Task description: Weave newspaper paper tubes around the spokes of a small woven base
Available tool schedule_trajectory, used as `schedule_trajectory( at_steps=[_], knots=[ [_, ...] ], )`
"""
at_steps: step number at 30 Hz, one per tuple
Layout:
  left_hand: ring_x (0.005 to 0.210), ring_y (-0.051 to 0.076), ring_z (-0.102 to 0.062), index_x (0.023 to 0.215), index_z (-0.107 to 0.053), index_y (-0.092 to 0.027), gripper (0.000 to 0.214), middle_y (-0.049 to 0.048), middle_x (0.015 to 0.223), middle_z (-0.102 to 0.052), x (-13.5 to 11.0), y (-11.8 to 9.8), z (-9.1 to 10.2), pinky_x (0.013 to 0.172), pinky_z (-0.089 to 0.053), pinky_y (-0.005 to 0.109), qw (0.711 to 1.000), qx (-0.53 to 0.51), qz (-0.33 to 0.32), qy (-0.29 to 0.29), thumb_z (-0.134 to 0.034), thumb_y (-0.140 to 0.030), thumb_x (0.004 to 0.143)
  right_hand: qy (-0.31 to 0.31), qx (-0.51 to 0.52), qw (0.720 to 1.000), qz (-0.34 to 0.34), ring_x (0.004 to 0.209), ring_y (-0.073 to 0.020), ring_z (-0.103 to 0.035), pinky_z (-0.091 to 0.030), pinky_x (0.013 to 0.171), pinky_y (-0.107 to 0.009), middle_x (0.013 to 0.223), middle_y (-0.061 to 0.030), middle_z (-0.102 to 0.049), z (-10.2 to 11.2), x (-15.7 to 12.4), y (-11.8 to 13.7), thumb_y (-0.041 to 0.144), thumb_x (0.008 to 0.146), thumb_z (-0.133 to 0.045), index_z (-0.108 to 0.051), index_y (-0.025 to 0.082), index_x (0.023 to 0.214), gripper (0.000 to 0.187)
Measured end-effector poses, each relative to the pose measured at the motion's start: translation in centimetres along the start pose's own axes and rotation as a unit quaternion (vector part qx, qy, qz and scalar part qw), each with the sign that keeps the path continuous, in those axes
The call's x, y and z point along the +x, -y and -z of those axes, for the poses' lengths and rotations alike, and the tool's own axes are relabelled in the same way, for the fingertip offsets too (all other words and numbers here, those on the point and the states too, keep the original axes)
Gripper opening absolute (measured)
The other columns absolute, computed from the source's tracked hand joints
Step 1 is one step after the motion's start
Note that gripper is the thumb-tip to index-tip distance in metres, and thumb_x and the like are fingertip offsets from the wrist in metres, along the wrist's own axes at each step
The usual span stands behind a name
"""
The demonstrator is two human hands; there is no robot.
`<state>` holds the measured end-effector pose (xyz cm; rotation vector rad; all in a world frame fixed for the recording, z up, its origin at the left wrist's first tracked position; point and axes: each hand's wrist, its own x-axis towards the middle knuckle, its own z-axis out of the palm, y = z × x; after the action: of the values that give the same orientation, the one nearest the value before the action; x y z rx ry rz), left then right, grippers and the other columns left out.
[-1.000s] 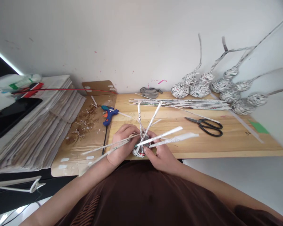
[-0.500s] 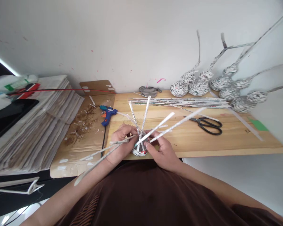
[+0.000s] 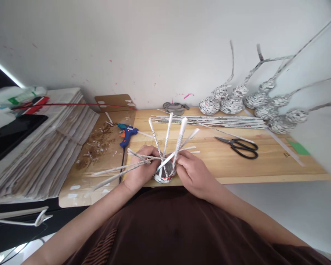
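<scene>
A small woven piece of rolled newspaper point(image 3: 164, 179) sits at the table's front edge, with several paper tubes sticking up and outward from it. My left hand point(image 3: 143, 167) is closed around its left side, and tubes cross over that hand toward the left. On the other side, my right hand point(image 3: 194, 172) pinches close to the rim, at the foot of a nearly upright paper tube point(image 3: 180, 137). The fingertips of both hands are partly hidden behind the tubes.
A blue glue gun point(image 3: 127, 135) lies left of the weaving, black scissors point(image 3: 244, 147) to the right. Behind are a bundle of paper tubes point(image 3: 223, 122) and a grey item point(image 3: 175, 108). Woven gourd shapes point(image 3: 231, 105) stand back right; stacked newspapers point(image 3: 52, 154) rise at left.
A tube that leaned far right now stands nearly upright by my right hand. The right fingers have closed in at the rim. My left hand stays at the left side.
</scene>
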<state>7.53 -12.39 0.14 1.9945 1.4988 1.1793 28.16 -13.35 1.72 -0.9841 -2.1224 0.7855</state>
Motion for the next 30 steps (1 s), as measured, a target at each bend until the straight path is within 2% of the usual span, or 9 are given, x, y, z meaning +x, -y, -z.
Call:
schedule_trajectory(
  at_steps=[3, 5, 8, 11, 15, 18, 21, 26, 30],
  knots=[
    [0.074, 0.017, -0.066, 0.067, -0.061, -0.019, 0.015, 0.0017, 0.076, -0.071, 0.0, 0.3, -0.3, 0.069, -0.051, 0.028, 1.0, 0.003, 0.004, -0.001, -0.063, -0.009, 0.078, -0.027, -0.014, 0.999, -0.032, 0.092, -0.0202, -0.068, -0.053, 0.085, -0.033, 0.1, -0.0061, -0.071, -0.6, 0.8, -0.4, 0.021, 0.094, -0.06, -0.073, 0.023, 0.107, 0.019],
    [0.078, 0.019, -0.067, 0.069, -0.065, -0.019, 0.013, 0.0024, 0.079, -0.073, 0.0, 0.5, -0.5, 0.074, -0.052, 0.031, 1.0, 0.007, 0.004, 0.004, -0.063, -0.01, 0.079, -0.046, -0.031, 0.998, -0.037, 0.086, -0.0197, -0.069, -0.052, 0.08, -0.031, 0.094, -0.0045, -0.074, -1.0, 1.2, -0.6, 0.022, 0.09, -0.065, -0.075, 0.024, 0.099, 0.013],
    [0.087, 0.021, -0.07, 0.086, -0.073, -0.02, 0.016, 0.0041, 0.089, -0.076, 0.0, 0.7, -0.6, 0.083, -0.055, 0.035, 1.0, 0.017, 0.018, 0.01, -0.063, -0.009, 0.08, -0.096, -0.038, 0.993, -0.05, 0.075, -0.0181, -0.071, -0.052, 0.072, -0.029, 0.082, -0.0021, -0.075, -1.6, 1.6, -0.9, 0.022, 0.088, -0.064, -0.073, 0.024, 0.092, 0.01],
    [0.096, 0.025, -0.071, 0.101, -0.075, -0.021, 0.025, 0.0071, 0.101, -0.077, 0.1, 0.8, -0.5, 0.09, -0.055, 0.039, 0.999, 0.037, 0.032, 0.018, -0.061, -0.01, 0.083, -0.138, 0.038, 0.985, -0.1, 0.071, -0.0176, -0.073, -0.055, 0.069, -0.028, 0.081, -0.0017, -0.077, -2.1, 1.3, -1.1, 0.023, 0.089, -0.063, -0.071, 0.023, 0.095, 0.011],
    [0.097, 0.025, -0.07, 0.093, -0.075, -0.019, 0.021, 0.0081, 0.098, -0.076, 0.2, 0.4, -0.3, 0.092, -0.054, 0.04, 0.997, 0.053, 0.018, 0.048, -0.058, -0.01, 0.085, -0.166, 0.177, 0.959, -0.144, 0.078, -0.0204, -0.076, -0.059, 0.07, -0.029, 0.088, -0.0043, -0.079, -2.5, 0.6, -1.3, 0.026, 0.088, -0.066, -0.071, 0.022, 0.093, 0.008],
    [0.09, 0.022, -0.069, 0.088, -0.073, -0.018, 0.019, 0.0066, 0.091, -0.075, 0.1, 0.0, -0.4, 0.087, -0.054, 0.036, 0.998, 0.037, 0.029, 0.045, -0.057, -0.008, 0.085, -0.183, 0.258, 0.936, -0.153, 0.079, -0.0213, -0.076, -0.062, 0.074, -0.031, 0.088, -0.006, -0.078, -2.9, 0.3, -1.5, 0.026, 0.087, -0.068, -0.069, 0.021, 0.092, 0.007],
    [0.086, 0.02, -0.067, 0.087, -0.07, -0.018, 0.017, 0.0054, 0.089, -0.072, -0.2, -0.3, -0.5, 0.082, -0.053, 0.033, 0.998, 0.015, 0.043, 0.031, -0.057, -0.008, 0.084, -0.198, 0.274, 0.929, -0.153, 0.079, -0.0208, -0.076, -0.062, 0.076, -0.032, 0.089, -0.0063, -0.078, -3.1, 0.1, -1.5, 0.025, 0.086, -0.069, -0.07, 0.02, 0.093, 0.008],
    [0.077, 0.017, -0.066, 0.086, -0.066, -0.018, 0.011, 0.0035, 0.082, -0.07, -0.6, -0.4, -0.7, 0.073, -0.052, 0.028, 0.997, -0.012, 0.069, 0.015, -0.058, -0.011, 0.084, -0.211, 0.241, 0.941, -0.104, 0.086, -0.0212, -0.075, -0.061, 0.079, -0.033, 0.096, -0.0055, -0.077, -3.3, -0.4, -1.4, 0.021, 0.085, -0.069, -0.073, 0.021, 0.092, 0.008],
    [0.081, 0.018, -0.068, 0.087, -0.066, -0.018, 0.013, 0.0044, 0.085, -0.072, -0.7, -0.2, -0.6, 0.076, -0.053, 0.03, 0.998, -0.007, 0.067, 0.011, -0.057, -0.009, 0.084, -0.227, 0.289, 0.92, -0.134, 0.084, -0.0222, -0.075, -0.062, 0.077, -0.035, 0.09, -0.0048, -0.077, -3.3, -0.5, -1.7, 0.028, 0.085, -0.071, -0.07, 0.023, 0.092, 0.008]
  ],
)
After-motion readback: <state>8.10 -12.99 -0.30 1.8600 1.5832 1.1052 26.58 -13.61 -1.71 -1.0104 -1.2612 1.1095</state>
